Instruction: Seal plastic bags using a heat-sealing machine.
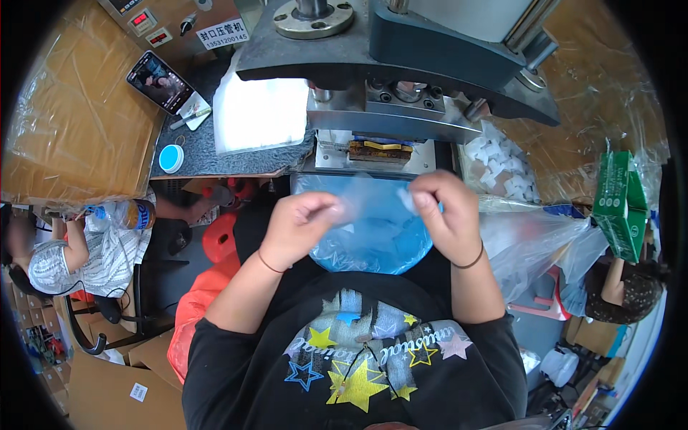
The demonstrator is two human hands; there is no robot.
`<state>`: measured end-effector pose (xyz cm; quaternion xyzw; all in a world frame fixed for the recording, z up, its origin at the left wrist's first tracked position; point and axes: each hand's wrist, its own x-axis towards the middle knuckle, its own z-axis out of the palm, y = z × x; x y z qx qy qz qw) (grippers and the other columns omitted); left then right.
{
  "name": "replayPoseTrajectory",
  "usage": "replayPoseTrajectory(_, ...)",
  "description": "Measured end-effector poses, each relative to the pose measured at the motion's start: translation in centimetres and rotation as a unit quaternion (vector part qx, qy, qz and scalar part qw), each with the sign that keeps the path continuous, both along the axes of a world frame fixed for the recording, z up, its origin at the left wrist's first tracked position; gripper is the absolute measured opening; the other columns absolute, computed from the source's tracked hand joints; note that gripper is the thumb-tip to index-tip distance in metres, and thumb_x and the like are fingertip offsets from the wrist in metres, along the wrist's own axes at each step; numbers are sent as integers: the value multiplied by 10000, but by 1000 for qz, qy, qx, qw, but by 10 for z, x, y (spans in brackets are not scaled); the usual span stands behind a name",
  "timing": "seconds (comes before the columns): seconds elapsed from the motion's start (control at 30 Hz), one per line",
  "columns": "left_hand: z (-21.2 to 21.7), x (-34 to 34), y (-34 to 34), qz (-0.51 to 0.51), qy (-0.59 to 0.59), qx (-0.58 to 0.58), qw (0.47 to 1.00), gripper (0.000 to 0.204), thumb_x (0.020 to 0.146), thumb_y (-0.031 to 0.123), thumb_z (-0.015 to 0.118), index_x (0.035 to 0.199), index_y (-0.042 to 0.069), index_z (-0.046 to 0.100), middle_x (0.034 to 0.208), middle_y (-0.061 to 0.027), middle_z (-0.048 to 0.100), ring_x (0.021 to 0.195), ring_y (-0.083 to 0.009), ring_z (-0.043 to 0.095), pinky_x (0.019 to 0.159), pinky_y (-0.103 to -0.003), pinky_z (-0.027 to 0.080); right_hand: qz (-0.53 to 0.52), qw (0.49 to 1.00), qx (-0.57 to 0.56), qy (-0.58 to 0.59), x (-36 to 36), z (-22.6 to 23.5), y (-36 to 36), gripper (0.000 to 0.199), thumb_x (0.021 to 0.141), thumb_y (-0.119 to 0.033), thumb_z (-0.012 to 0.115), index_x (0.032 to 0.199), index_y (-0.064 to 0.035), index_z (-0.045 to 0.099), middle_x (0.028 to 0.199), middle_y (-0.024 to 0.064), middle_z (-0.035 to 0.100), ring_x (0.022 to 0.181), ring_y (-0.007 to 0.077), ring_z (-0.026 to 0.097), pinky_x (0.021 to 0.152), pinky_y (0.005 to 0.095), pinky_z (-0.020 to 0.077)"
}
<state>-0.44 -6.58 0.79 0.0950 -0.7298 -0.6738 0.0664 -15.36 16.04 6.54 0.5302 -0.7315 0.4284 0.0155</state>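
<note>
My left hand [304, 222] is closed in a pinch over a blue basin [401, 261] lined with clear plastic. From its fingertips rises a thin clear plastic piece [360, 195], smeared by motion. Across from it, my right hand [450, 211] pinches a small whitish plastic scrap [407, 201] between thumb and fingers. Small translucent pieces lie inside the basin on my lap. Just beyond both hands sits the press's lower die [380, 150], with a yellow-brown block and a spring at its left. Above it hangs the metal upper press plate [401, 118].
Left of the press lies a stack of white plastic sheets [261, 115], near a phone [161, 82] and a round blue-lidded tub [170, 158]. White scraps [502, 168] pile up at right. Beyond are a green box [622, 208], large cartons [72, 107] and people at both sides.
</note>
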Motion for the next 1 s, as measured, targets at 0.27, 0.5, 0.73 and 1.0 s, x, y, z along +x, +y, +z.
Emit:
replayPoseTrajectory(0.27, 6, -3, 43, -162, -89, 234, 955, 254, 1031, 209, 578, 1118, -8, 677, 1002, -99, 731, 879, -153, 688, 829, -293, 548, -17, 999, 26, 28, -12, 25, -4, 117, 916, -126, 672, 944, -13, 661, 856, 103, 657, 801, 260, 619, 727, 357, 491)
replayPoseTrajectory(0.5, -3, -11, 52, -197, -182, 339, 902, 248, 993, 149, 618, 1198, 11, 637, 1124, -149, 714, 985, -231, 717, 835, -337, 579, -209, 952, 182, 128, -40, 17, 35, 210, 977, -197, 569, 1073, -21, 631, 1053, 186, 637, 962, 381, 609, 805, 457, 483)
replayPoseTrajectory(0.73, -10, -51, 9, -102, -131, 376, 912, 258, 936, 52, 639, 1188, 3, 639, 1101, -145, 713, 997, -247, 715, 819, -329, 585, -172, 944, 278, -41, -76, -11, 85, 240, 977, -234, 570, 1051, -10, 613, 965, 184, 639, 922, 383, 603, 796, 434, 476)
replayPoseTrajectory(1.0, -22, -55, -9, 87, 69, 80, 991, 413, 916, 142, 690, 1268, -10, 536, 1163, -185, 663, 987, -246, 699, 759, -332, 556, -125, 961, 180, -171, -67, -17, 103, 155, 943, -50, 600, 1097, -28, 602, 940, 26, 590, 821, 121, 537, 735, 261, 437)
